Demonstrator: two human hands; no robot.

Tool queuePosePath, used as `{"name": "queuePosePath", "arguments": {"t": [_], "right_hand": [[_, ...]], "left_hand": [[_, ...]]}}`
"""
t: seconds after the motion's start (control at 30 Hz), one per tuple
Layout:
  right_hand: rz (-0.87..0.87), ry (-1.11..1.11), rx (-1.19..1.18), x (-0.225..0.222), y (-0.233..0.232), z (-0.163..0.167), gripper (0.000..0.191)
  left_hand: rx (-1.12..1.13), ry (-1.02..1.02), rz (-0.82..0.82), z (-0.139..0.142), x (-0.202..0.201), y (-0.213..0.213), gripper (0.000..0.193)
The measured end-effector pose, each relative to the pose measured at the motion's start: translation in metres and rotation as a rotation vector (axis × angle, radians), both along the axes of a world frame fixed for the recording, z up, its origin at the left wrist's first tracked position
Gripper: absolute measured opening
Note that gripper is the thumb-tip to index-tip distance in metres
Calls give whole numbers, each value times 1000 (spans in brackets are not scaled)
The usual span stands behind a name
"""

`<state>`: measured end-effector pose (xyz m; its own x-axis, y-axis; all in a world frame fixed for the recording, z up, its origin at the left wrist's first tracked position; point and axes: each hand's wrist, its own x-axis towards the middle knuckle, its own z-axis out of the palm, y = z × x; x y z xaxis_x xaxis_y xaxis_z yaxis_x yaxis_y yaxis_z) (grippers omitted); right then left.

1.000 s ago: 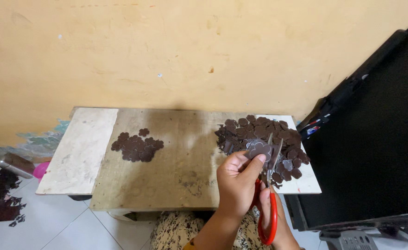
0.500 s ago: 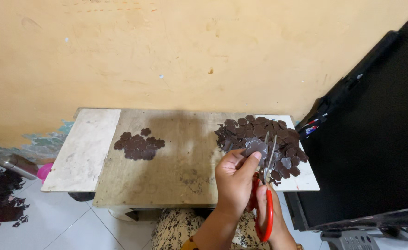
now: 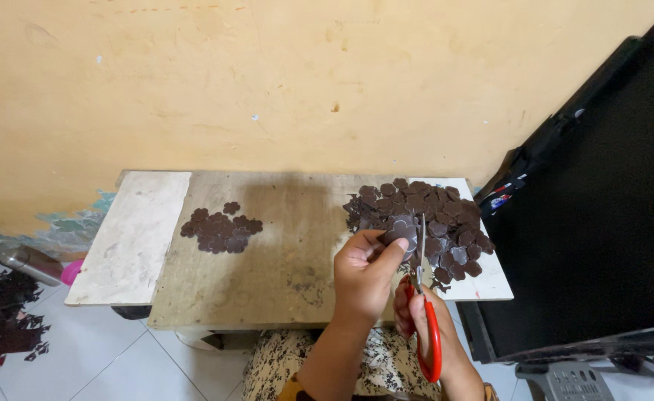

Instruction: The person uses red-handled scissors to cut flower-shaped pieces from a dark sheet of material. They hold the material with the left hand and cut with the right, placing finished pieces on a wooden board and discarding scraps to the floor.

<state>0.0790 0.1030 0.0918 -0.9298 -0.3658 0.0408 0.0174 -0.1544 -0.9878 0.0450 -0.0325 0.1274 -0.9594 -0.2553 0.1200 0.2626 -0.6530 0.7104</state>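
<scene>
- The left hand (image 3: 366,276) pinches a small dark brown flower-shaped cut-out (image 3: 399,232) between thumb and fingertips, holding it up just above the near edge of the table.
- The right hand (image 3: 425,321), just below and right of the left, is closed through the loops of a pair of red-handled scissors (image 3: 425,312); the blades point up and away, and their tips meet the edge of the held piece.
- Whether the blades are parted or closed is too fine to tell.
- By my reading, the step in hand is trimming the outline of this one piece. The next snip would call for the left fingers to turn the piece a little, so a fresh edge meets the blades while the thumb stays clear.
- Right behind the hands lies a big heap of dark brown cut-outs (image 3: 431,215) on the worn wooden table (image 3: 282,260).
- Well to the left of the hands sits a smaller cluster of similar dark pieces (image 3: 219,230).
- Far left, dark scraps (image 3: 4,312) litter the white tiled floor (image 3: 104,356).
</scene>
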Motion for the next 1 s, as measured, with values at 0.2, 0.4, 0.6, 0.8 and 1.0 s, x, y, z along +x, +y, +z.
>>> {"name": "queuePosePath", "arguments": {"t": [0.2,0.4,0.6,0.8,1.0], "right_hand": [[5,-5,9,-3,2,-8,58],[-17,91,89,-2,-3,-11,60],[-12,116,146,0,-6,-6,62],[15,145,113,-1,-13,-8,61],[-16,113,126,-1,-16,-8,56]], "left_hand": [[-88,-43,15,0,-3,-6,9],[-119,-32,-9,0,1,-10,8],[-262,-123,34,-1,0,-15,11],[-277,-116,33,-2,3,-25,13],[-205,-73,11,-5,1,-26,12]]}}
